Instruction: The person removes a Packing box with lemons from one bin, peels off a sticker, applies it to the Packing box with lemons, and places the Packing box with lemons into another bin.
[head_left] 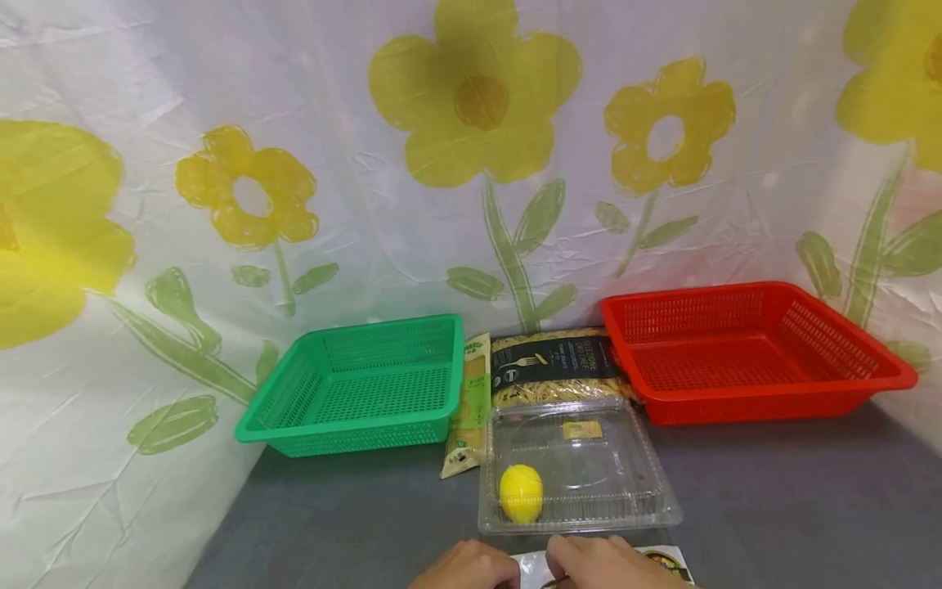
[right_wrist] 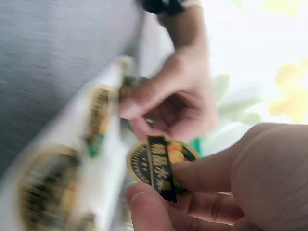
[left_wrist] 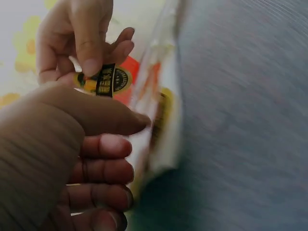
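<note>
My right hand (right_wrist: 211, 192) pinches a round black-and-gold sticker (right_wrist: 151, 166) with an orange fruit picture and a dark band of lettering. In the left wrist view, thumb and fingers of my left hand (left_wrist: 91, 130) grip the edge of a white sticker sheet (left_wrist: 166, 139), which is blurred. More round and oval stickers show on this sheet in the right wrist view. Both hands are close together at the bottom of the head view, in front of a clear plastic box (head_left: 625, 470). A yellow lemon (head_left: 521, 493) shows at the box's front left corner.
A green basket (head_left: 353, 442) stands at left and a red basket (head_left: 758, 407) at right. Between them, behind the box, lie a dark-labelled pasta bag (head_left: 555, 364) and a narrow tan-and-green packet (head_left: 471, 409). A flowered curtain (head_left: 353, 254) hangs behind the grey table (head_left: 324, 523).
</note>
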A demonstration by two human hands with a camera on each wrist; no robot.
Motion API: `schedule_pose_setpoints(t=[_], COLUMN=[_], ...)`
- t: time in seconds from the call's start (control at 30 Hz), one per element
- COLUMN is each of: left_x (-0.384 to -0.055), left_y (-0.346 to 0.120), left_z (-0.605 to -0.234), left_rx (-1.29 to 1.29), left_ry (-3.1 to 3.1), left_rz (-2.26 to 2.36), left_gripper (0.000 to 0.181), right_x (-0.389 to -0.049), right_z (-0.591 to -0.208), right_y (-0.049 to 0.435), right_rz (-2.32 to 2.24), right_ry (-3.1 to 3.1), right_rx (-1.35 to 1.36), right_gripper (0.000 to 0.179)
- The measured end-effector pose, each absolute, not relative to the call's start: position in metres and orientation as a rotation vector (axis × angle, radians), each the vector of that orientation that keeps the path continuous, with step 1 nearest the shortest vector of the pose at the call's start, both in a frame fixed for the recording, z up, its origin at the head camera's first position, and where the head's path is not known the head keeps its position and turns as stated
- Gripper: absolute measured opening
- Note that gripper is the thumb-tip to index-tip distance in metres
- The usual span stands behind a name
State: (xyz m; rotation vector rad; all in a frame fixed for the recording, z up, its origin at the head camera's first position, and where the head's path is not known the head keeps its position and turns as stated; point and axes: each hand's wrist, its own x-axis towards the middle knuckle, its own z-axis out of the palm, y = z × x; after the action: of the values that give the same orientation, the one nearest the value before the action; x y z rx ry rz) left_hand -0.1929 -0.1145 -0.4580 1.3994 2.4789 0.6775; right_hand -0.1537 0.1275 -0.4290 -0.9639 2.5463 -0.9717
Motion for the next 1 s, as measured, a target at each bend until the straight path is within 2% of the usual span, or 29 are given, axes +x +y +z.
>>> schedule_pose_setpoints(t=[0.2,0.5,0.7,0.87,1.0], left_x=[-0.19,-0.209,-0.225,-0.237,-0.242], left_y=[-0.107,-0.089,-0.069,-0.055,-0.045], left_z=[-0.412,-0.373,-0.377,-0.393,-0.402], left_rx=[1.312,1.302,1.078,0.963,0.91], left_ry=[2.534,2.559,2.572,2.663,2.801], left_rz=[0.776,1.365,1.567,1.594,1.54], left_gripper=[0.021,0.005,0.009,0.003,0.006], right_x=[-0.164,-0.182,-0.197,-0.214,-0.228], right_z=[-0.389,-0.352,-0.351,-0.365,-0.381], right_y=[0.133,0.147,0.155,0.157,0.156], right_rz=[-1.05,-1.349,-1.467,-1.45,-1.375], right_ry=[2.509,2.491,2.54,2.742,2.945], right_rx=[-1.048,-0.995,-0.797,-0.69,-0.633], right_gripper=[0.019,0.007,0.009,0.01,0.013])
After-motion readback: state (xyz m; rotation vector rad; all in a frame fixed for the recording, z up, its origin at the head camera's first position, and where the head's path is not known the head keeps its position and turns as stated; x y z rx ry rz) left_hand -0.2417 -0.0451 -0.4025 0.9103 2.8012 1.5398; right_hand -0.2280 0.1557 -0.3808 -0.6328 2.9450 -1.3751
